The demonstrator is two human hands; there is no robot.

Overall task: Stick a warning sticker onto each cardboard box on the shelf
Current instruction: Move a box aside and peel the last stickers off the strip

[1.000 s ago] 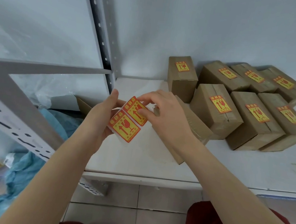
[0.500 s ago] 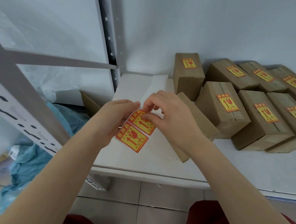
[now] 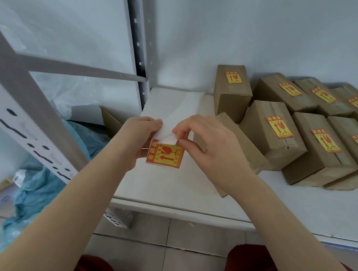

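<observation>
My left hand [image 3: 138,136] is gripping the white backing strip [image 3: 165,129], my right hand [image 3: 208,143] pinching a half-peeled warning sticker [image 3: 170,137]. Rushing — I'm risking creasing it.

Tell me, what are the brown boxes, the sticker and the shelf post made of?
The boxes look like matte brown cardboard, creased at the edges. The sticker seems to be thin printed paper on a white backing. The shelf post is probably painted metal: smooth grey with punched holes.
</observation>
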